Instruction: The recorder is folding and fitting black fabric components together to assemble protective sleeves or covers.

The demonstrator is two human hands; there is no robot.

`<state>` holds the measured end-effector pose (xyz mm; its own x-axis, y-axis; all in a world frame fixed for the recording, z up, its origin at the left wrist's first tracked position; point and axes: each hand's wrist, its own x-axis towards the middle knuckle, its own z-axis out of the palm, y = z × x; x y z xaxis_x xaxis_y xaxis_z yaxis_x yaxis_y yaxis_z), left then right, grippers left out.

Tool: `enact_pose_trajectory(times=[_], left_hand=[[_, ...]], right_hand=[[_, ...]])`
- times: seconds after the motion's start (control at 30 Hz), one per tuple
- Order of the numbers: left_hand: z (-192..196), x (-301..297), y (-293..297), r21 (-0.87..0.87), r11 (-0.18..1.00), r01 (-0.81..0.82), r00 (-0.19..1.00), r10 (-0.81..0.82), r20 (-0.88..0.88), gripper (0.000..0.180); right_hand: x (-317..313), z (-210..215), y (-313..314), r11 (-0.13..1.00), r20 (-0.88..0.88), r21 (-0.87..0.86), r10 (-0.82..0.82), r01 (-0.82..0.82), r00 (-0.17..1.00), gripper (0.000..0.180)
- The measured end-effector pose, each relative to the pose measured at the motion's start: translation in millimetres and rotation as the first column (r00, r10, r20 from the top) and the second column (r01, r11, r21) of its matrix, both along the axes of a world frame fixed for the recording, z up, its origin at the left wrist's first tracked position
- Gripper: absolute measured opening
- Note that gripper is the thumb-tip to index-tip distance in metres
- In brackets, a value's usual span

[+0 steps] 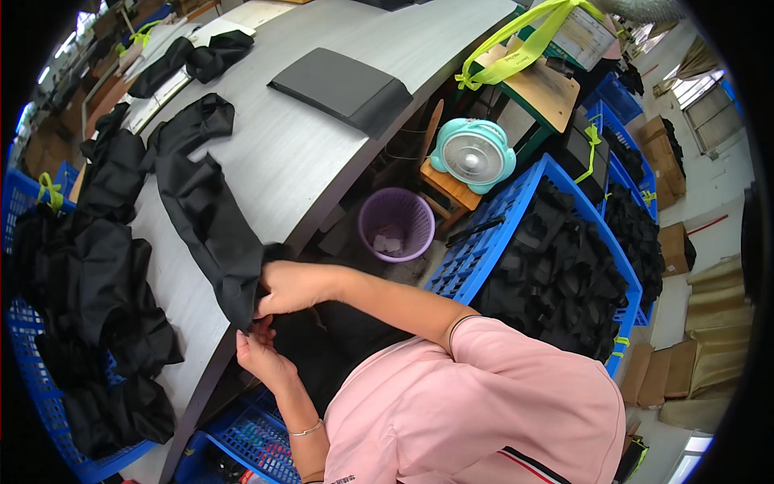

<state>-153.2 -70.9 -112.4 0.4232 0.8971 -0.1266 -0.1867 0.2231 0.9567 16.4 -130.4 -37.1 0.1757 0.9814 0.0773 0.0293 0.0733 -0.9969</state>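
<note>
A long strip of black fabric (201,206) lies across the grey table, its near end hanging at the table's edge. My right hand (294,285) is closed on that near end, fingers bent around the cloth. Just below it, my left hand (268,359) pinches the lower corner of the same cloth, with a bracelet on the wrist. The fingertips of both hands nearly meet, and the fold between them is partly hidden.
A dark flat panel (343,87) lies on the table (266,129). Black cloth bundles (105,274) are heaped at left over a blue crate (40,379). To the right are a purple basket (397,224), a teal fan (474,156) and a blue crate (556,173) of black pieces.
</note>
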Motion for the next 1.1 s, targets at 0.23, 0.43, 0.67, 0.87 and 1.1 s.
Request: enact_pose_trajectory(times=[0.23, 0.43, 0.67, 0.87, 1.1], left_hand=[[3, 33, -2, -0.187, 0.979, 0.080, 0.984, -0.048, 0.172, 0.016], [9, 56, -10, -0.346, 0.933, 0.097, 0.984, -0.038, 0.174, 0.012], [-19, 53, -1, -0.261, 0.957, 0.126, 0.989, -0.100, 0.109, 0.016], [24, 34, -23, -0.066, 0.995, 0.075, 0.991, -0.082, -0.105, 0.014], [59, 37, 50, 0.800, 0.588, 0.123, 0.832, 0.379, -0.406, 0.035]], right_hand=[[-45, -34, 27, 0.813, 0.794, 0.467, -0.559, 0.348, 0.239, 0.042], [-37, -66, 33, 0.950, 0.791, 0.131, -0.272, 0.282, 0.548, 0.053], [2, -15, 63, 0.887, 0.853, -0.369, 0.204, 0.277, 0.480, 0.020], [2, -48, 65, 0.940, 0.840, 0.049, -0.221, 0.338, 0.495, 0.021], [-24, -78, 68, 0.953, 0.728, 0.167, -0.292, 0.253, 0.620, 0.025]])
